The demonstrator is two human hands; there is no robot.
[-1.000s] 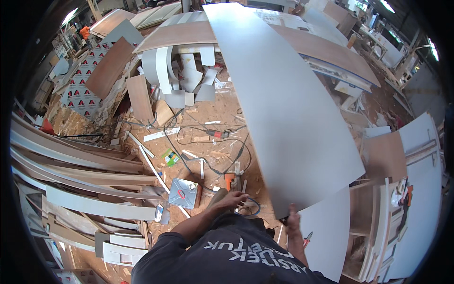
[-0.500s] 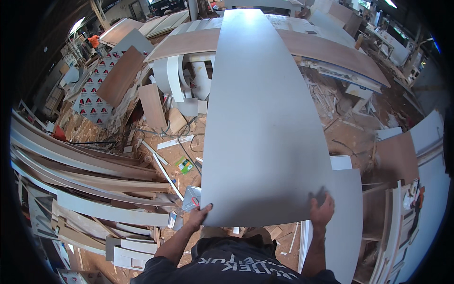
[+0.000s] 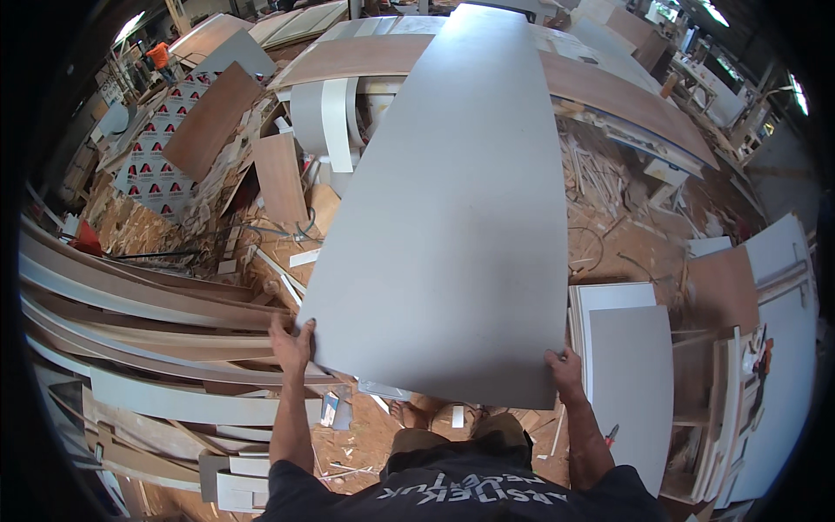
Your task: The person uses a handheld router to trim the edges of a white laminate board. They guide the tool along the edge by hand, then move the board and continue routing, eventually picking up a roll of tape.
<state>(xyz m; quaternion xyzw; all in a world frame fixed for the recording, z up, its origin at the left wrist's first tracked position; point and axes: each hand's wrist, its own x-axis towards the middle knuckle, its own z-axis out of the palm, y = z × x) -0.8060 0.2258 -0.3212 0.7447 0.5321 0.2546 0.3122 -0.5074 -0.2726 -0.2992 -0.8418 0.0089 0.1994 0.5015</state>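
Note:
I hold a long pale grey panel (image 3: 444, 226) in front of me; its far end lies over the stacked boards at the back. My left hand (image 3: 292, 344) grips the panel's left edge near the close end, thumb at the edge. My right hand (image 3: 564, 370) grips the right edge near the lower corner. Below, my bare feet (image 3: 400, 409) show on the littered floor. Beside my right arm, red-handled pliers (image 3: 611, 434) lie on a grey board (image 3: 628, 374).
Stacked curved boards (image 3: 148, 304) crowd the left side. Ahead are a long bench of boards (image 3: 609, 104), curved offcuts (image 3: 335, 126) and leaning sheets (image 3: 209, 113). More boards (image 3: 722, 296) stand at the right. A person in orange (image 3: 159, 59) is far back left. Offcuts and cords (image 3: 591, 244) litter the floor.
The panel's near end has swung left, covering more tools on the floor. My left hand has moved left and up and now holds the panel; my right hand shifted slightly along with it.

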